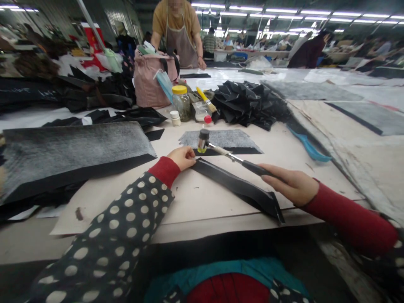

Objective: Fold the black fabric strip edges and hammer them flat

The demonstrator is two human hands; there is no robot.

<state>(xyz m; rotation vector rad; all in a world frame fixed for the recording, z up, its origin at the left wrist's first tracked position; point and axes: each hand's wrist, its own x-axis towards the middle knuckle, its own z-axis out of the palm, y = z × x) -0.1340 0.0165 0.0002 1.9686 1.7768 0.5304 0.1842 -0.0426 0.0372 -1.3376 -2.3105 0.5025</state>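
My right hand (290, 184) is closed round the dark grip of a small mallet (204, 141). The mallet has a black face on top, a metal middle and a yellow-green lower face, and it hangs just above the work board. With fingers pinched, my left hand (183, 158) holds the far left end of a folded black strip (235, 183). That strip slants across the board toward me, its near end slightly raised. Behind the mallet head lies a grey fabric-like piece (221, 138) with a black edge.
A stack of grey and black pieces (75, 151) lies at left. Behind the board stand a pink bag (151, 80), a yellow-lidded jar (181, 105), a small white bottle (175, 119), a brush (206, 100) and a black heap (249, 103). A blue curved piece (309, 145) lies right. A co-worker (179, 33) stands opposite.
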